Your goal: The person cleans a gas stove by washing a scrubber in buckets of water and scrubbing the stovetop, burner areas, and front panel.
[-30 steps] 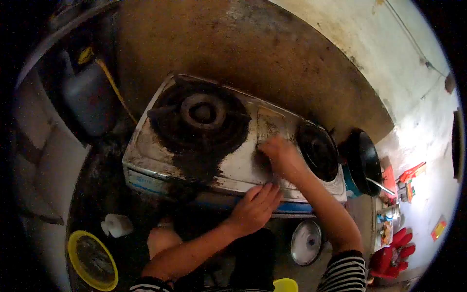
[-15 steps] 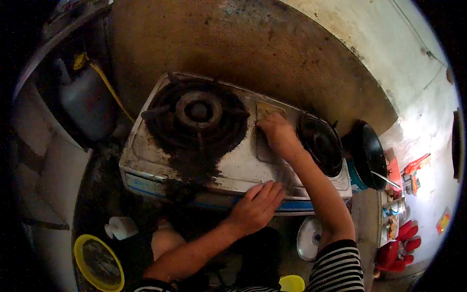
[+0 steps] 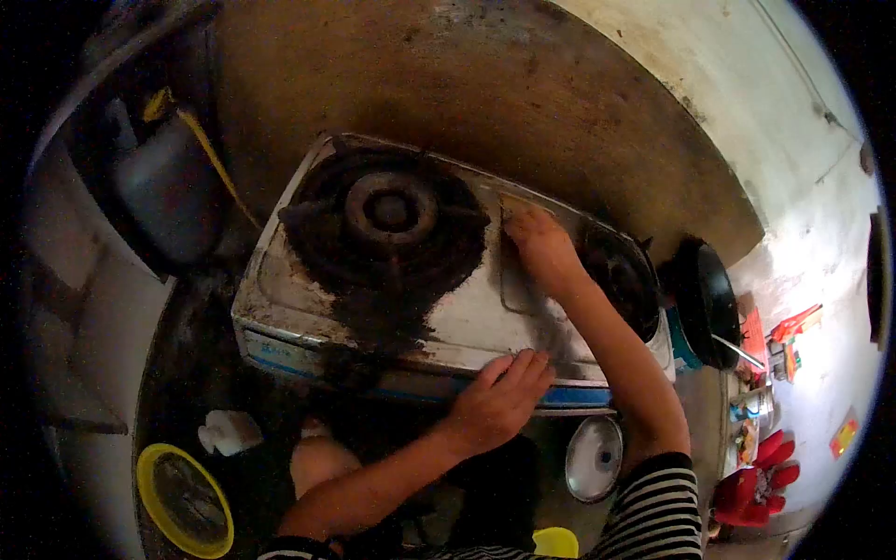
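Observation:
A two-burner gas stove (image 3: 457,322) with a stained metal top spans the middle of the view. My right hand (image 3: 539,245) presses on the stove top between the large left burner (image 3: 392,210) and the smaller right burner (image 3: 621,280). Its fingers are curled together, and what lies under them, if anything, is hidden. My left hand (image 3: 501,399) rests on the stove's front edge, palm down with its fingers stretched out and nothing visible in it.
A gas cylinder (image 3: 168,196) with a yellow hose stands at the left. Below it are a white container (image 3: 231,432) and a yellow-rimmed basin (image 3: 149,509). A metal lid (image 3: 594,459) lies below the stove. At the right are a black wok (image 3: 711,308) and red gloves (image 3: 751,493).
My right hand has moved up the panel between the burners, toward the stove's back. My left hand has stayed at the front edge. The view has shifted slightly.

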The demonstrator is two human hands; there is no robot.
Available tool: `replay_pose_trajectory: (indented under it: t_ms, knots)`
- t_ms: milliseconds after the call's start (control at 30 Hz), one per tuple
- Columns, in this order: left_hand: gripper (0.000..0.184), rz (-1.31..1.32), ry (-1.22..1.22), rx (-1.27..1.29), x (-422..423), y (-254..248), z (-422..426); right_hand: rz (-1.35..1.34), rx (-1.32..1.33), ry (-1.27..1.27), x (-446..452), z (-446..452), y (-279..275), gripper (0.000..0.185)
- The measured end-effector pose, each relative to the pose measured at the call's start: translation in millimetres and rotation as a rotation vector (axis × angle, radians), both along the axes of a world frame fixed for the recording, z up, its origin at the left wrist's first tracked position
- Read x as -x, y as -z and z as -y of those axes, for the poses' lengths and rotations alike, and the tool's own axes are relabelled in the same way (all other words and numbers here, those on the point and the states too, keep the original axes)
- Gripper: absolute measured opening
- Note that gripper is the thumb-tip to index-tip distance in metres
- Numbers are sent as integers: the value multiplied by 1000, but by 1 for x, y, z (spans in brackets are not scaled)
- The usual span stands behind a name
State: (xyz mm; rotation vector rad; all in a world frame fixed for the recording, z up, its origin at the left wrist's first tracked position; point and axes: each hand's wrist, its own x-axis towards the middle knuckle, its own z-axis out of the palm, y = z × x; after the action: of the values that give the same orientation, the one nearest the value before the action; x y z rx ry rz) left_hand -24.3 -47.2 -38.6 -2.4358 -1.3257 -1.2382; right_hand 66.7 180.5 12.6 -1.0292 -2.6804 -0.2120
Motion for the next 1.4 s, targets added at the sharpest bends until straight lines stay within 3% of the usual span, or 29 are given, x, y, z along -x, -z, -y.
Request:
replay_pose_trajectory:
  t_ms: [67,133,233,333,433,533,633,733,833,933,1033,1067,1200,1267,1400]
  knots:
    - [44,-46,4,-26,3,2,-1,8,50,-33,-9,16,5,28]
    - [39,-4,14,-53,3,3,-2,198,-177,-300,-4,60,-31,26]
    - [40,-28,2,-65,3,4,1,155,-258,-201,10,30,-27,22]
    - [41,-52,-13,-53,3,5,-1,202,-86,12,28,-27,-23,21]
    - [41,-96,-13,-61,5,2,1,-63,8,-27,15,-31,-8,21]
    - [40,-119,-27,-101,5,5,-5,111,-190,-319,-4,20,-25,21]
    - [40,-72,-29,-93,1,6,-5,122,-173,-252,2,11,-23,23]
    - [39,-68,-14,-81,1,4,-4,348,-134,-62,21,-45,-22,27]
    - [38,-84,-23,-89,3,3,-3,142,-124,-147,19,-39,-22,24]
    - [37,-75,-51,-116,3,5,-5,154,-142,-387,-8,10,-21,22]
    - [35,-80,-50,-125,1,5,-5,222,-232,-241,7,-5,-20,20]
    - [35,-80,-60,-123,2,4,-5,320,-91,-24,22,-10,-33,19]
    - [33,-89,-17,-88,7,-2,-4,215,-136,-88,21,-62,-8,22]
    - [34,-94,-34,-113,7,-1,-3,177,-38,-30,7,-41,0,24]
    - [35,-74,6,-125,7,5,-5,127,22,-320,-13,76,-37,31]
